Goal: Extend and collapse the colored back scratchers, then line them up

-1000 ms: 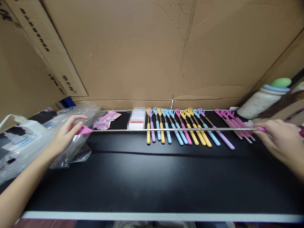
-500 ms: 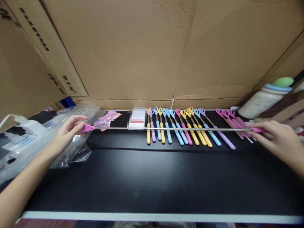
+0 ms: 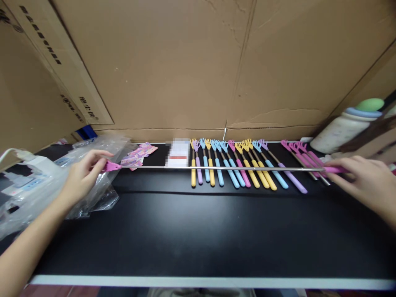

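A pink back scratcher with a long metal rod stretches level across the view above the table. Its claw end is pinched in my left hand. At the other end, my right hand grips the pink handle between thumb and fingers. Behind the rod lies a row of back scratchers with yellow, purple, blue and pink handles, claws toward the wall. Several pink back scratchers lie together at the right, partly behind the rod and near my right hand.
Clear plastic bags and a white power strip lie at the left. Colourful cards and a blurred white label rest at the back. A white bottle leans at the right. Cardboard walls the black table.
Both hands keep hold of the stretched back scratcher. Its ends have shifted very slightly to the left in the view; the things on the table look the same.
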A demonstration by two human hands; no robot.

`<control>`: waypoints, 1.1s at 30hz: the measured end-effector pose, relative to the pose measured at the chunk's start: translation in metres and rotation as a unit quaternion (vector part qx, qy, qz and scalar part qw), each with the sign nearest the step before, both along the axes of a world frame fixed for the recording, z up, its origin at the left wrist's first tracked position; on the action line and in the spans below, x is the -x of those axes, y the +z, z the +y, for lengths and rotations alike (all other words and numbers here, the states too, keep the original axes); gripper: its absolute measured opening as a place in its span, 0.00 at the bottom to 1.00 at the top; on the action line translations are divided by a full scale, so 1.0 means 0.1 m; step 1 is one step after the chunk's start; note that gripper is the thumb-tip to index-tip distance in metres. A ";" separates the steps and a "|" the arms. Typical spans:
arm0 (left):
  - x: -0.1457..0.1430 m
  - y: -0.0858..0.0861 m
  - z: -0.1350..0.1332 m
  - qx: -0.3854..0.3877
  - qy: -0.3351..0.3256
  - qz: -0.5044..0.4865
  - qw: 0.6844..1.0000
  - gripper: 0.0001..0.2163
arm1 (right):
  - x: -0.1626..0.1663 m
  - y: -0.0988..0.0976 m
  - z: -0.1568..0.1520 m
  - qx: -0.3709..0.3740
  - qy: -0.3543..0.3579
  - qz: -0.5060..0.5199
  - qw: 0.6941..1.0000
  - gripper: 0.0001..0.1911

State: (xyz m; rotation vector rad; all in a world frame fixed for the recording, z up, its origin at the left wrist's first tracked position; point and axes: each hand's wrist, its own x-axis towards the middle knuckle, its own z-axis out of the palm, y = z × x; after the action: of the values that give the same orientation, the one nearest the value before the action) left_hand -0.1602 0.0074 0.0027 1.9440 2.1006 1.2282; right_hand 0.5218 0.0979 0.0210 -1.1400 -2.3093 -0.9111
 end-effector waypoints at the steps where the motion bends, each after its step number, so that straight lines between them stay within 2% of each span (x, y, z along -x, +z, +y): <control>1: -0.01 0.00 -0.01 0.005 0.004 0.044 0.999 0.17 | 0.00 0.00 0.00 -0.011 -0.001 -0.014 1.000 0.14; 3: -0.03 0.01 -0.02 0.017 0.014 0.092 0.996 0.18 | 0.02 0.02 -0.02 -0.017 0.001 -0.027 0.999 0.14; 8: -0.06 0.03 -0.04 0.023 0.044 0.119 0.992 0.19 | 0.07 0.04 -0.04 -0.012 0.007 -0.043 0.999 0.14; 20: -0.04 0.02 -0.03 -0.017 0.066 0.114 0.991 0.18 | -0.01 -0.02 -0.02 0.030 -0.019 -0.031 0.999 0.17; 27: -0.02 -0.01 -0.01 -0.045 0.038 0.026 0.998 0.17 | -0.05 -0.03 0.01 0.059 -0.020 0.011 0.998 0.17; 30: -0.02 0.01 0.01 -0.055 0.026 -0.083 0.995 0.17 | -0.09 -0.05 0.03 0.083 -0.015 0.036 0.996 0.17; 33: -0.03 0.04 0.03 -0.064 0.022 -0.190 0.979 0.18 | -0.12 -0.07 0.02 0.077 -0.054 0.072 0.993 0.19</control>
State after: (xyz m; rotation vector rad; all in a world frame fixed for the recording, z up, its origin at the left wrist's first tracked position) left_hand -0.1569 0.0101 0.0063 1.5497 1.9199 1.6275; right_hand 0.5341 0.0999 0.0142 -1.3592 -2.2500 -0.6722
